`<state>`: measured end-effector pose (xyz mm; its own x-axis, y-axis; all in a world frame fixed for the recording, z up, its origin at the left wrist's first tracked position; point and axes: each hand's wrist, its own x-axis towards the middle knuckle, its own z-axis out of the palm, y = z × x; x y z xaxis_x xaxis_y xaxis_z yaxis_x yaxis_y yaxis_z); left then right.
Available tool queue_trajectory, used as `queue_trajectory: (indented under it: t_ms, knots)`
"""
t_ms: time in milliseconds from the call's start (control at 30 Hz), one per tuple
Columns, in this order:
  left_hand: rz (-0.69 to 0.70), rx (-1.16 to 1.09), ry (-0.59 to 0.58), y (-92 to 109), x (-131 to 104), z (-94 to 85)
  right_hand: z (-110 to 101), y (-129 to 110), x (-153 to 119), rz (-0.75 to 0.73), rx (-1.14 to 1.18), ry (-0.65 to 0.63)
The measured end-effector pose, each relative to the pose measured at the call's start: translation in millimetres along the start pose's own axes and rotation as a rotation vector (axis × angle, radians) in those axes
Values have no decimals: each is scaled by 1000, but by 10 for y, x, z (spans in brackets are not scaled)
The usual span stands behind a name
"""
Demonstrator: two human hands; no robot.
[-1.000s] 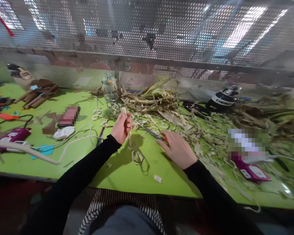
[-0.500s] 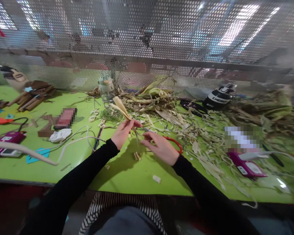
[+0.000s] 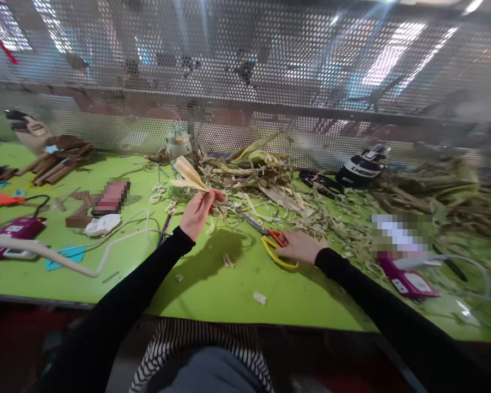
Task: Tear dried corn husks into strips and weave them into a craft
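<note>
My left hand [image 3: 197, 212] is closed in a pinch round the lower end of a pale, folded corn husk [image 3: 188, 173], whose wide end fans up and to the left. Further right, my right hand [image 3: 300, 246] grips the scissors [image 3: 275, 248] by the red handle. Their yellow handle loop hangs below my fingers, and the blades point up and left. Small cut husk pieces [image 3: 228, 261] lie on the green table [image 3: 225, 297] between my hands. Behind them spreads a heap of dry husks and shreds [image 3: 249, 164].
A light green bottle [image 3: 178, 144] and a dark bottle [image 3: 362, 166] stand near the perforated metal screen [image 3: 229, 54]. To the left are a phone [image 3: 111, 196], a white cable [image 3: 102, 262] and brown rolls [image 3: 63, 158]. Purple power strips [image 3: 407, 278] lie at both sides.
My right hand has moved right, away from my left hand, and taken hold of the scissors, which have turned. My left hand has shifted slightly up and left with the husk.
</note>
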<state>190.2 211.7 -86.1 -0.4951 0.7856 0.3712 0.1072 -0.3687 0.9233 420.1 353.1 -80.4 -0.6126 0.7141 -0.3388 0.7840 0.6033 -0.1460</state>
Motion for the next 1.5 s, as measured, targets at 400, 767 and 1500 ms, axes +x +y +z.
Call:
queue_trajectory:
  t_ms: [400,767,1500]
  knots:
    - [214,129,252,26,48,-41,49,-275,-725,-126,1209,-433]
    - [200,89,265,88,-9,9,141,-600,-714,-205,1282,-347]
    - [217,87,295,52,-5,5,325,-675,-711,-229,1264,-356]
